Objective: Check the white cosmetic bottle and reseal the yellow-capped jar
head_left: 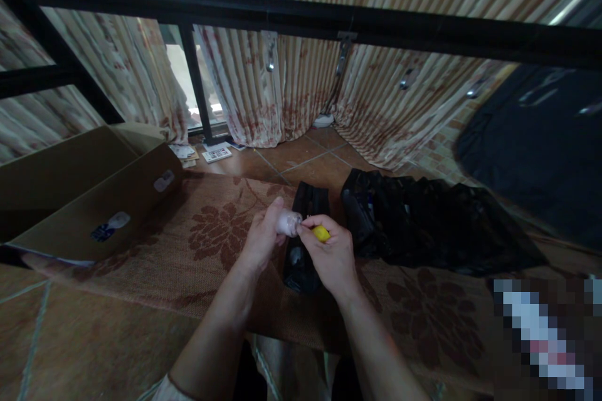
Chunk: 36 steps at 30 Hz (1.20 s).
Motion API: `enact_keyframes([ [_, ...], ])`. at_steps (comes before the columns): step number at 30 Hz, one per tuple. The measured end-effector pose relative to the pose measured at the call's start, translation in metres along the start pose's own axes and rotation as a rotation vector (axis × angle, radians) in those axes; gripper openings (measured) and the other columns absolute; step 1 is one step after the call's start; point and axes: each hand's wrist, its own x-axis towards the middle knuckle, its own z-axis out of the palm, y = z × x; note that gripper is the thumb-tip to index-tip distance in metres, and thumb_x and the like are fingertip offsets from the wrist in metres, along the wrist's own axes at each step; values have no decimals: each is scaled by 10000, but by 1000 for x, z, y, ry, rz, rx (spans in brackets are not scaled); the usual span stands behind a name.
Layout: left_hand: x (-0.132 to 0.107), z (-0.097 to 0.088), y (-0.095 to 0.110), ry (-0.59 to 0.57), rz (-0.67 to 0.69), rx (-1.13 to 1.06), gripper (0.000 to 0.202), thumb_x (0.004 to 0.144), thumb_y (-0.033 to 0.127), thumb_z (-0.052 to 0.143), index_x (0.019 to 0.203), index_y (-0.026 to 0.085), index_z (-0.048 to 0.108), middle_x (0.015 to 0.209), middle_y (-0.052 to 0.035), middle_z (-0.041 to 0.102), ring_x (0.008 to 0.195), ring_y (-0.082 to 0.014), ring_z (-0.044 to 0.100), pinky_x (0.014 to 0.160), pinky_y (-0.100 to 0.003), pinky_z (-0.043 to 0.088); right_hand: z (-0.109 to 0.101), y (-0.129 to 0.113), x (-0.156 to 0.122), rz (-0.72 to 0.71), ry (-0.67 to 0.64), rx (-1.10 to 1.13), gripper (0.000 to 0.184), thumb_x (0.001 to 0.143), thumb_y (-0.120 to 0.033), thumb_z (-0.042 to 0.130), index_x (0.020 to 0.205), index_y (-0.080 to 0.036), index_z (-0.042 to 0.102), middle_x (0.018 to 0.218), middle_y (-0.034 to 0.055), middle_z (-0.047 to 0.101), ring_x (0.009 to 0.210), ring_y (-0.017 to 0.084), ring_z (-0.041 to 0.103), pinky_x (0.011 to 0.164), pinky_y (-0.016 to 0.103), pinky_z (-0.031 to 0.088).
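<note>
My left hand (263, 235) is wrapped round a small whitish bottle (288, 223), tilted with its end toward the right. A small, rounded yellow object (322, 233), possibly a cap, sits in the curled fingers of my right hand (335, 257). The thumb and forefinger of that hand pinch together right at the bottle's end; whether something thin is between them I cannot make out. Beneath both hands lies a flat black pouch (305, 272) on the patterned brown cloth (226, 225).
Black bags (423, 219) lie in a row on the right side of the cloth. An open cardboard box (136, 200) stands at the left. Printed cards (217, 153) lie on the tiled floor behind. A dark metal bar (301, 6) runs across before the curtains (301, 88).
</note>
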Motion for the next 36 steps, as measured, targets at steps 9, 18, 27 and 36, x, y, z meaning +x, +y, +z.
enact_keyframes([
  [9, 3, -4, -3, 15, -43, -24, 534, 747, 663, 621, 612, 147, 611, 469, 24, 503, 376, -60, 384, 354, -186, 249, -4, -5, -3, -313, -91, -21, 87, 833, -187, 640, 848, -237, 709, 887, 16, 645, 814, 154, 638, 729, 274, 500],
  [18, 6, -8, -6, 29, -81, -16, 526, 776, 649, 595, 584, 160, 570, 437, 30, 481, 353, -61, 367, 343, -192, 227, -3, -5, -6, -451, -84, -232, 90, 836, -154, 676, 877, -232, 697, 922, 33, 643, 866, 181, 619, 798, 324, 509],
  [27, 6, -7, -8, 34, -88, -7, 542, 778, 658, 596, 560, 164, 552, 424, 33, 462, 347, -61, 364, 338, -193, 229, -6, -5, -5, -567, -93, -372, 68, 887, -175, 634, 849, -227, 655, 903, 35, 654, 873, 198, 583, 794, 331, 494],
  [36, 7, -6, -9, 1, -107, -34, 550, 765, 676, 597, 587, 156, 589, 424, 36, 471, 335, -58, 352, 338, -197, 215, -6, -6, -5, -569, -92, -377, 76, 888, -170, 636, 840, -228, 635, 891, 31, 653, 870, 200, 576, 792, 329, 485],
])
